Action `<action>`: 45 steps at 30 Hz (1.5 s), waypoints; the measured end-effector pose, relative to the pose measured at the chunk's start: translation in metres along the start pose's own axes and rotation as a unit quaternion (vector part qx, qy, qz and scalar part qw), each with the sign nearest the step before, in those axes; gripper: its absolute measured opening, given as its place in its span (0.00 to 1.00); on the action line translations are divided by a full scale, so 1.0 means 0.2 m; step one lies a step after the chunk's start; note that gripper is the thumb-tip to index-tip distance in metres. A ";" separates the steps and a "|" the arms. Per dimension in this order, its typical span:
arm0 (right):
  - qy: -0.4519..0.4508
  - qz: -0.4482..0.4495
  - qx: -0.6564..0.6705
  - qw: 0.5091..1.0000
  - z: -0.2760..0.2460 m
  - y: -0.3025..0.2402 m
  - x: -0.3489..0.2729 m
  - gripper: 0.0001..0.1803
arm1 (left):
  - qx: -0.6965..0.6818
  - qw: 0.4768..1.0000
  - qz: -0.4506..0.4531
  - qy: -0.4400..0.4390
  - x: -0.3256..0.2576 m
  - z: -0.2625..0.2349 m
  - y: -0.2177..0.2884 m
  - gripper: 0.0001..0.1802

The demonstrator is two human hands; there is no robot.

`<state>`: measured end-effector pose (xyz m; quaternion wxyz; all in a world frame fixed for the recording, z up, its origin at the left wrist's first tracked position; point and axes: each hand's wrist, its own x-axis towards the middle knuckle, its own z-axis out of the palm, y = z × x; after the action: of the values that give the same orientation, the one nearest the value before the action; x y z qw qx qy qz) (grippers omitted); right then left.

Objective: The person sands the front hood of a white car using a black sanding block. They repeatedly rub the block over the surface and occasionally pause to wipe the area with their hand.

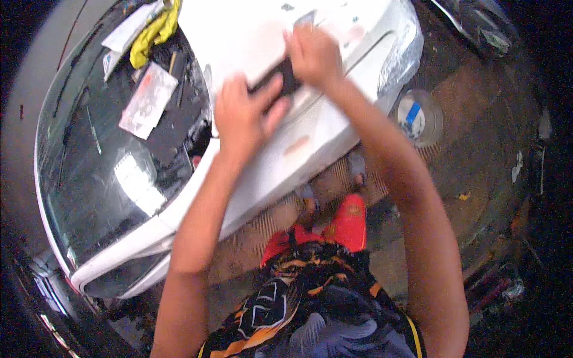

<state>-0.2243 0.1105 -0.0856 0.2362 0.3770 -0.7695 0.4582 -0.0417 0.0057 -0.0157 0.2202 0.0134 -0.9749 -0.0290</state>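
Observation:
My right hand [314,58] is closed round a dark, flat, oblong block, which looks like a sanding block [289,79], over the car's white front panel [239,36]. Beside the block's left end, my left hand [240,116] has its fingers apart, blurred by motion. Its fingers partly overlap the block; whether they touch it, I cannot tell. Around the hands, the panel shows dull grey and pinkish patches. A small grey patch or piece [305,19] shows just past my right fingertips.
The windscreen [89,179] lies to the left, bearing a yellow cloth [156,37], a smeared whitish board [149,100] and papers [128,30]. Clear plastic film [401,53] covers the car's front corner. On the brown floor stands a round clear tub [419,119] with a blue strip.

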 end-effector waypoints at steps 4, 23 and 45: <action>0.003 -0.021 0.006 1.000 0.02 -0.01 0.01 0.18 | -0.005 1.000 -0.013 -0.019 0.00 0.01 -0.04 0.24; 0.016 -0.018 0.070 0.997 -0.04 -0.07 -0.07 0.16 | -0.041 0.999 0.008 -0.033 -0.06 -0.07 0.01 0.23; -0.059 0.020 0.041 0.997 0.02 0.00 0.12 0.17 | 0.016 1.000 -0.009 0.024 0.05 0.05 -0.04 0.24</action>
<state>-0.2395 0.0985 -0.0698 0.1651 0.3974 -0.7699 0.4712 -0.0538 -0.0018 -0.0205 0.2426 0.0266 -0.9697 -0.0146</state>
